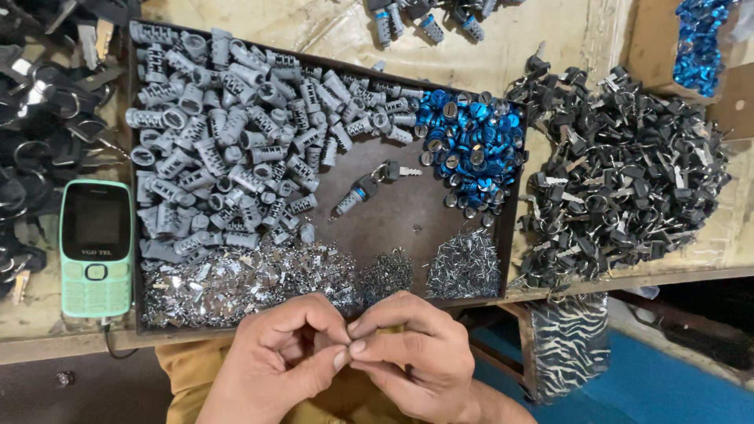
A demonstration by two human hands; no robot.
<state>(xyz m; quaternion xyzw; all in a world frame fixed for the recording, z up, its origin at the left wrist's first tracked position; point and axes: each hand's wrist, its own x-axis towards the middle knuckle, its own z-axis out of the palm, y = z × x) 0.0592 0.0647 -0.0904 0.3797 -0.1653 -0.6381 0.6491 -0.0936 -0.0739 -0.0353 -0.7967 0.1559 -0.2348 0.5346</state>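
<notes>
Left hand (275, 357): held low over the lap, just below the near edge of the tray, fingers curled narrow, thumb and forefinger tips pressed against those of the other hand; something very small seems to be pinched there, but what it is cannot be told.
Right hand (416, 353): mirrored against the left, fingers (385, 310) bent in and closed to a tight pinch at the same meeting point; any piece held is hidden by the fingertips.
Tray (408, 220): a dark shallow tray set on the table (330, 31), sorted into heaps.
Grey lock cylinders (228, 133): a large heap is piled across the left and upper part of the tray, seemingly unfinished.
Blue caps (471, 145): a smaller heap is gathered at the tray's upper right.
Small metal plates (236, 286): spread along the near edge of the tray, just above the hands.
Tiny springs or pins (467, 267): two little heaps are laid beside the plates, near the right corner.
Cylinder with key (365, 188): one is laid alone on the bare middle of the tray, a key inserted.
Black-headed keys (620, 165): a big pile is kept on the table right of the tray.
Mobile phone (96, 247): a green one is laid left of the tray.
Progress: judged early; one keyed cylinder is seen apart, while the heaps of parts are left large.
</notes>
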